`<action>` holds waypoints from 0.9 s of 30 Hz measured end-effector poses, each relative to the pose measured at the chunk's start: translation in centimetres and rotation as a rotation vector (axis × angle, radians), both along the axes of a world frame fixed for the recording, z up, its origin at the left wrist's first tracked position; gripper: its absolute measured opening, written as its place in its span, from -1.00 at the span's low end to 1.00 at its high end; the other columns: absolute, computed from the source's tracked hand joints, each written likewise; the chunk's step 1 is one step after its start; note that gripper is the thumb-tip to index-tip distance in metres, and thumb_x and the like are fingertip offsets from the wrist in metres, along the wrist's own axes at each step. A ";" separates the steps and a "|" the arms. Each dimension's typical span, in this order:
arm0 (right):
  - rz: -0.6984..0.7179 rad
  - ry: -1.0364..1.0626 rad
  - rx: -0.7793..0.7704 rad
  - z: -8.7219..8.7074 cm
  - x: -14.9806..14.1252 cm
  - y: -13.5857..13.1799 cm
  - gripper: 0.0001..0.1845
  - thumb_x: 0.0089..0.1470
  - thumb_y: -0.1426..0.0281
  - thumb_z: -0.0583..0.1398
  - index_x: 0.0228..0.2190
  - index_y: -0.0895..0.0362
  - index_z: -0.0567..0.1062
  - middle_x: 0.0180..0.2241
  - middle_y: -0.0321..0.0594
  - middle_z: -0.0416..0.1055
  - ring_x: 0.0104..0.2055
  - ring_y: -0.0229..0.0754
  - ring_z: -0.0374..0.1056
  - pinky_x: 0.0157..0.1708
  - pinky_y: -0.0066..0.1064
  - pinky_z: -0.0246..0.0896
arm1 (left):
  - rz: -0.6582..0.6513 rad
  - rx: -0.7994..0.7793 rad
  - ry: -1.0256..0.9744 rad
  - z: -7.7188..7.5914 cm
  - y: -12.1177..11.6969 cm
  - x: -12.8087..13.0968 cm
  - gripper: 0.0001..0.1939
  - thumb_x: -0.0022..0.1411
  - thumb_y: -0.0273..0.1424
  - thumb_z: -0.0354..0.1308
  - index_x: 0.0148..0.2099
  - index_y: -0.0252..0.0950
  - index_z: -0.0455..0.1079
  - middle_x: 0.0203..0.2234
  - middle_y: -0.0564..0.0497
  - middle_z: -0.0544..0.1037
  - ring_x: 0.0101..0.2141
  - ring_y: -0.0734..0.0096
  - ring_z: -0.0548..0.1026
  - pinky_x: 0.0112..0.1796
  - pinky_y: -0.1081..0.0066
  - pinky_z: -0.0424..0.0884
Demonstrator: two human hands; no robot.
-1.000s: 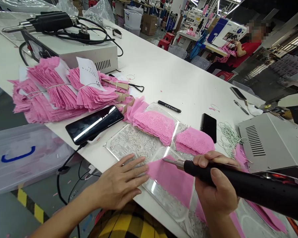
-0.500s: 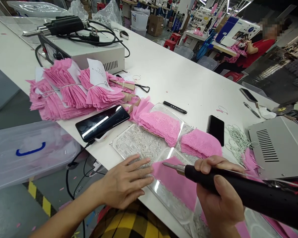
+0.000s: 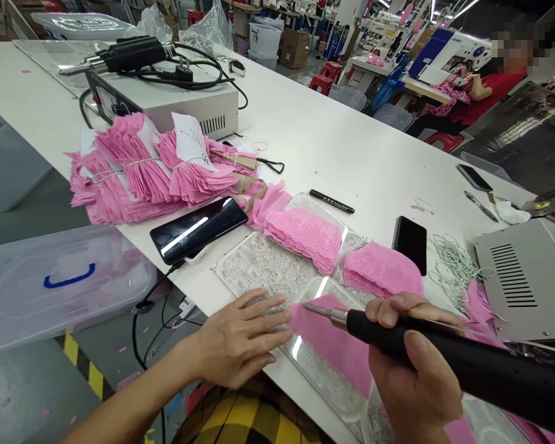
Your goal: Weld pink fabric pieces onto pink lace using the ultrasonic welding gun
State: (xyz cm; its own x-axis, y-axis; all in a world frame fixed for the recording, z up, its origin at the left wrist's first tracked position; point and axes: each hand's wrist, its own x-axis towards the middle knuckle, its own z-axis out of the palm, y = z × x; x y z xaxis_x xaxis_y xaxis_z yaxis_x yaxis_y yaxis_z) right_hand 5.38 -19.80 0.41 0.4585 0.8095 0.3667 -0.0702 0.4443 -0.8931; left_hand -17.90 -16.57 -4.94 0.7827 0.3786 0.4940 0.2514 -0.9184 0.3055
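Note:
My right hand (image 3: pixel 411 364) is closed around a black ultrasonic cutter (image 3: pixel 425 345), a thick handpiece with a pointed metal tip. The tip rests on or just over the upper left part of a pink fabric piece (image 3: pixel 335 342), which lies flat on a clear plastic template (image 3: pixel 305 364). My left hand (image 3: pixel 245 339) is spread flat, palm down, its fingertips at the fabric's left edge. Behind the template are two stacks of scalloped pink lace pieces, the left stack (image 3: pixel 305 237) and the right stack (image 3: pixel 382 268).
Tied pink bundles (image 3: pixel 143 172) stand before a grey generator box (image 3: pixel 189 108) carrying a second handpiece (image 3: pixel 134 54). Phones lie left (image 3: pixel 198 228) and right (image 3: pixel 411 245), with a marker (image 3: pixel 332 201) between. A second box (image 3: pixel 531 277) stands right. Across the room a person in red sits sewing.
The whole view has shifted slightly, with things sitting a little farther right in the picture. Both hands, the cutter and the pink piece keep almost the same places relative to each other.

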 end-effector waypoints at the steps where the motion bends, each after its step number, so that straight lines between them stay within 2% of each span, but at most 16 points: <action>1: 0.010 0.010 0.003 0.0 -0.2 0.0 -0.89 -0.08 0.42 0.22 -0.40 0.10 0.41 -0.38 -0.33 0.29 -0.48 -0.35 0.24 -0.40 -0.31 0.31 | 0.000 0.005 0.015 0.0 0.0 0.0 -0.66 0.30 -0.40 0.03 0.10 -0.33 0.36 0.12 -0.07 0.43 0.22 0.14 0.24 0.24 0.09 0.07; 10: 0.099 0.017 0.043 -0.5 -1.2 -0.3 -0.88 -0.01 0.44 0.21 -0.33 0.09 0.43 -0.34 -0.32 0.32 -0.43 -0.33 0.27 -0.35 -0.31 0.33 | 0.011 0.014 0.063 -0.1 -0.1 0.0 -0.64 0.31 -0.36 0.04 0.11 -0.33 0.36 0.11 -0.07 0.44 0.22 0.11 0.23 0.24 0.07 0.04; 22: 0.147 -0.004 0.069 -0.5 -1.3 -0.2 -0.92 0.03 0.46 0.20 -0.35 0.09 0.41 -0.35 -0.33 0.32 -0.41 -0.34 0.27 -0.34 -0.34 0.33 | 0.005 -0.011 0.062 -0.2 0.0 0.0 -0.61 0.29 -0.36 0.06 0.14 -0.31 0.34 0.12 -0.07 0.43 0.23 0.12 0.22 0.24 0.05 0.06; 27: 0.121 0.036 0.078 -0.4 -1.6 0.1 -0.88 0.02 0.46 0.20 -0.32 0.07 0.43 -0.34 -0.33 0.32 -0.42 -0.34 0.29 -0.35 -0.34 0.33 | -0.006 0.009 0.063 -0.1 0.1 -0.1 -0.60 0.29 -0.41 0.05 0.17 -0.31 0.31 0.14 -0.07 0.41 0.26 0.12 0.17 0.23 0.03 0.09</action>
